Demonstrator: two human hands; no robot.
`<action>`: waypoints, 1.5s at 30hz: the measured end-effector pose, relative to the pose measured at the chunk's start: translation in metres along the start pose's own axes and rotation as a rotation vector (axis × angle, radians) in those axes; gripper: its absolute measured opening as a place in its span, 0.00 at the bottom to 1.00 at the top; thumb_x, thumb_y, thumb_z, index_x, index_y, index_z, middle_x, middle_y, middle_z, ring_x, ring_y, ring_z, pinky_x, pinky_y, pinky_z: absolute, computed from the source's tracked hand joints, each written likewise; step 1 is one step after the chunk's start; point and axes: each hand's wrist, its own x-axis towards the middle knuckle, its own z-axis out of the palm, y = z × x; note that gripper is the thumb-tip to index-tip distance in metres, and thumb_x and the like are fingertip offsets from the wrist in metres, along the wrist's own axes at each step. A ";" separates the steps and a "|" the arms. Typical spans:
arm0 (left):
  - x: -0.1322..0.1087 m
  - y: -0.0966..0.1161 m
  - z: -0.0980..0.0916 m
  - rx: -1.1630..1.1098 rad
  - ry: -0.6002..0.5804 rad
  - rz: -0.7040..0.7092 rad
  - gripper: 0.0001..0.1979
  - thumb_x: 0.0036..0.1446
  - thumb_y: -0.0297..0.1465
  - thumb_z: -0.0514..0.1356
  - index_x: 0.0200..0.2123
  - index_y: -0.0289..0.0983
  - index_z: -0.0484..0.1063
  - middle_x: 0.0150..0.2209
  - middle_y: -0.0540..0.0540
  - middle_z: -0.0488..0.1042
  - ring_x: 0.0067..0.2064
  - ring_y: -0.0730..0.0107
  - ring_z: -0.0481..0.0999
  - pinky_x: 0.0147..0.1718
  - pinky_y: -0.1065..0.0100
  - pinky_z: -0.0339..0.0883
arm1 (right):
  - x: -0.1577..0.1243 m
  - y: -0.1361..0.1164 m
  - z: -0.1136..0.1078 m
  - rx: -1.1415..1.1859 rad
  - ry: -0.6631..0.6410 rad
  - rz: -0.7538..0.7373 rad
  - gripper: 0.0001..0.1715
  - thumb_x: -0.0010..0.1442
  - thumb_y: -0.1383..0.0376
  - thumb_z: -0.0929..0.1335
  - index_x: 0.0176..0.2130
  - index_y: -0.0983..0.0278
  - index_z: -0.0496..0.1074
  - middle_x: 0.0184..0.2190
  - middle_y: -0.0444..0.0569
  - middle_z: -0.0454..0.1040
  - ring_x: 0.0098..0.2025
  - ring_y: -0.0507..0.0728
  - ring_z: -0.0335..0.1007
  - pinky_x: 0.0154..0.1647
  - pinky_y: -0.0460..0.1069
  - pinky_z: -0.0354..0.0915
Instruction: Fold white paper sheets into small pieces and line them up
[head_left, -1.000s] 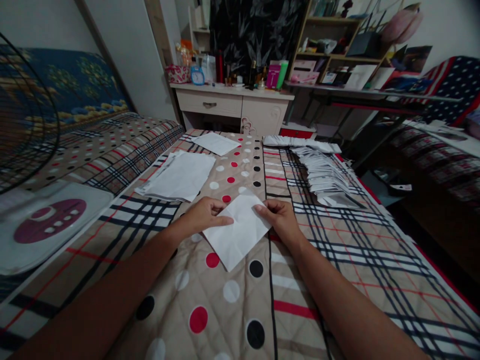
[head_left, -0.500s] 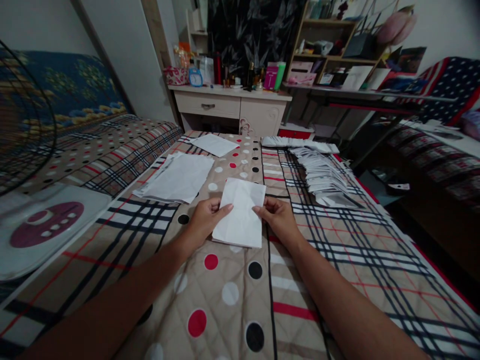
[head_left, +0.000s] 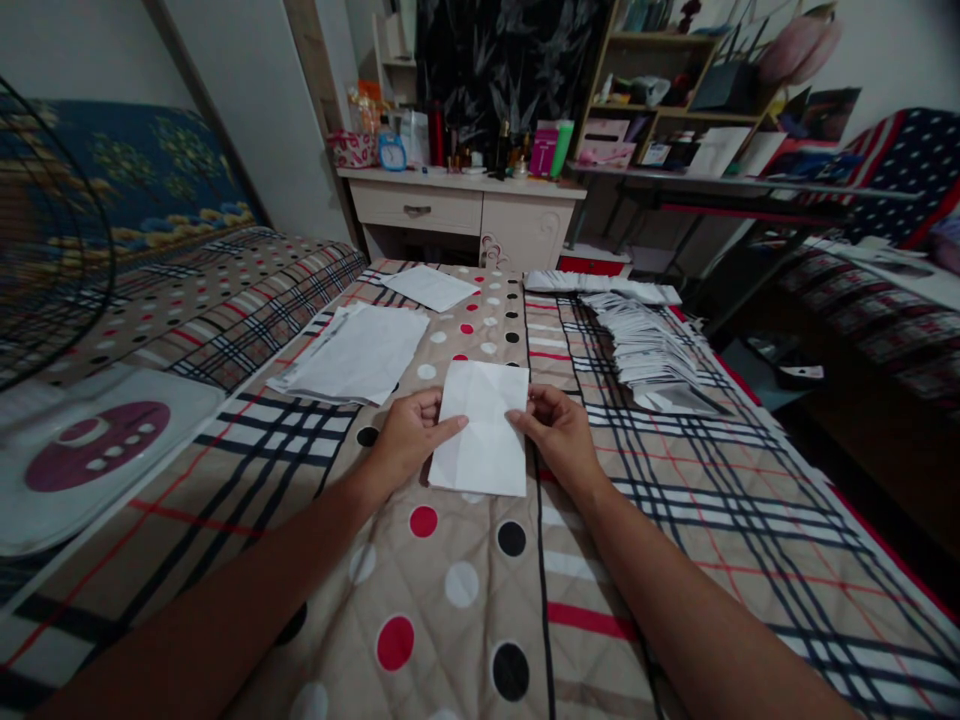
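White sheet [head_left: 484, 445] between left hand [head_left: 409, 437] and right hand [head_left: 561, 437], underside hidden

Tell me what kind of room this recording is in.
Probably a home bedroom: the sheet of paper rests on a quilted bedspread, a dresser crowded with bottles stands behind, cluttered shelves beside it.

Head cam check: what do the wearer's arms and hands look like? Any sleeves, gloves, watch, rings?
Both are bare. No sleeve shows on the left forearm or the right forearm up to the frame edge. The left hand and right hand have no gloves, watch, wristband or visible rings. The creased white paper sheet hides some fingertips.
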 end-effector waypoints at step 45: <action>0.001 -0.008 -0.010 0.538 -0.087 0.428 0.31 0.51 0.19 0.57 0.60 0.39 0.68 0.62 0.41 0.66 0.56 0.63 0.72 0.42 0.71 0.75 | -0.003 -0.002 -0.008 0.160 0.028 0.151 0.17 0.49 0.56 0.75 0.38 0.62 0.81 0.33 0.47 0.80 0.31 0.53 0.71 0.30 0.47 0.65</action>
